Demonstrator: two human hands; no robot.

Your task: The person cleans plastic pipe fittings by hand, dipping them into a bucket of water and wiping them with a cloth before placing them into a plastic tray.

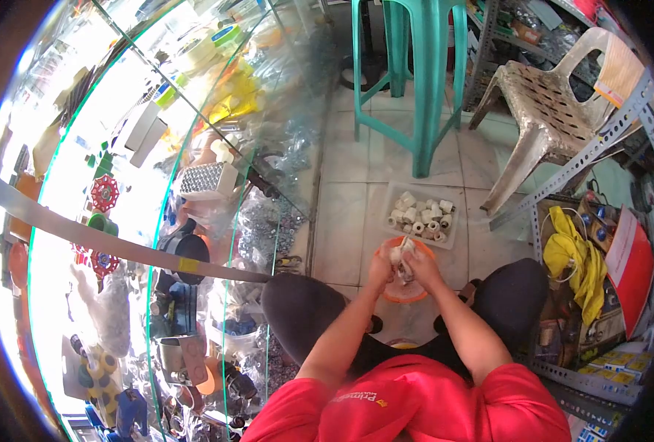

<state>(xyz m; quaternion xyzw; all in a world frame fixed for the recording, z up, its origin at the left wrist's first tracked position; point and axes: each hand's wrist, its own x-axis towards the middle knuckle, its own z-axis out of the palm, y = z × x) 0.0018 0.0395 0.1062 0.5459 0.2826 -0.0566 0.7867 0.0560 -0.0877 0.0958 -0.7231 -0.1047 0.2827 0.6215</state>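
My left hand (382,267) and my right hand (421,267) are close together between my knees, fingers closed around a whitish rag-like piece (405,274). Whether a smaller part is wrapped inside it I cannot tell. Directly beneath my hands is a round orange basin (406,299), partly covered by them. Just beyond it on the floor, a clear plastic container (450,239) holds several white pipe fittings (420,215), lying in a loose pile.
Glass display shelves (224,184) packed with hardware rise along my left. Ahead stands a green plastic stool (426,88), with a worn plastic chair (537,103) to its right. A metal rack (585,132) with a yellow cloth (571,250) in a bin is at my right.
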